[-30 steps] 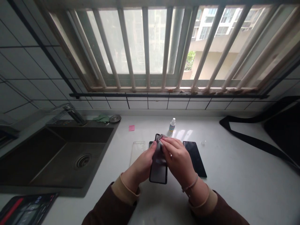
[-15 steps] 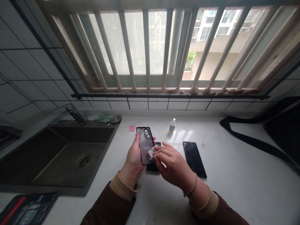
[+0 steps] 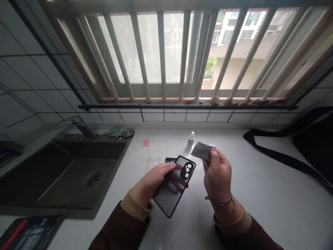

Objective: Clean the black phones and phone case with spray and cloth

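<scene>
A smoky see-through phone case (image 3: 169,194) with a black rim and camera cutouts is gripped in my left hand (image 3: 153,177), tilted to the right above the counter. My fingers show through its back. Raised to the right, my right hand (image 3: 220,170) pinches a small grey cloth (image 3: 201,150) between thumb and fingers, apart from the case. Behind the case, a dark phone (image 3: 170,160) lies mostly hidden. A clear case (image 3: 154,160) rests beside it, partly covered by my left hand. My right hand hides most of the black slab on the counter.
A small white dropper bottle (image 3: 190,139) stands behind the hands. A pink sticky note (image 3: 146,142) lies on the white counter (image 3: 260,208). At left are a sink (image 3: 65,173) with a faucet (image 3: 84,128) and a dark printed package (image 3: 28,231). A black strap (image 3: 281,158) lies at right.
My right hand has lifted the grey cloth off the phone case and moved it up and right. My left hand has turned the case clockwise and brought it nearer, baring the clear case.
</scene>
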The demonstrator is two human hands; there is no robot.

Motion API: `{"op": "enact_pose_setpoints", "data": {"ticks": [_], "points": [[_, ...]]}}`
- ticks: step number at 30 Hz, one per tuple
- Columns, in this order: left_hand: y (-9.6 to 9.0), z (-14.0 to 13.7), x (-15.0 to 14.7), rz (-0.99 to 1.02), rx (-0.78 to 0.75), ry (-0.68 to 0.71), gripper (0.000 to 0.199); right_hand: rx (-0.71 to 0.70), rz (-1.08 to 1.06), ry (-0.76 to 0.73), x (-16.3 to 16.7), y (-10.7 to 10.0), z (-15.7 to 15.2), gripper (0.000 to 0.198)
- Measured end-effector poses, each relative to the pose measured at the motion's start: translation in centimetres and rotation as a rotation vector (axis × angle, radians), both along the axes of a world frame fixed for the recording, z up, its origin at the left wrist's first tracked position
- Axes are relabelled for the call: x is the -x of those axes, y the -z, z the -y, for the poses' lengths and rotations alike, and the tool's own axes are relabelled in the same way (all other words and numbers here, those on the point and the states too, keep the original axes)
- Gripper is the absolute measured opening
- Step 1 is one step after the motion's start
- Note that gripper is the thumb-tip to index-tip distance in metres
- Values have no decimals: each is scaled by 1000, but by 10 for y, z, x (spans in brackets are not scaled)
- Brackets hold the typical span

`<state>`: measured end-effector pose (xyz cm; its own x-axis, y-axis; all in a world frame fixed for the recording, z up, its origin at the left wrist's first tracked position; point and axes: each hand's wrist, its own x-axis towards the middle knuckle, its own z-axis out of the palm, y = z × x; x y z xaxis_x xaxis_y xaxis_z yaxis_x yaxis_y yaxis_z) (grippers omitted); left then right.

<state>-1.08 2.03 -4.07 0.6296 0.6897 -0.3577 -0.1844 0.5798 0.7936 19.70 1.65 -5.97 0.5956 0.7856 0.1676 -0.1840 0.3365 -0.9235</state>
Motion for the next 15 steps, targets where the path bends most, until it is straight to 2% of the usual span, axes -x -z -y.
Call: {"op": "enact_pose_setpoints", "data": {"ticks": [2,4,6,8,15], "points": [[-3,4,1,-17,-32,97,30,16,-83,-65,0,1,-5,39],[-5,5,2,-27,-37,153,32,68,-106,-234,4,0,-5,37],[-6,5,3,-50,-40,144,34,102,-106,-419,10,-1,-1,34],[-4,3,3,-78,-48,95,35,86,-100,-521,16,-2,3,33],[8,-3,0,-94,-90,-113,33,2,-11,-451,15,5,5,33]]}}
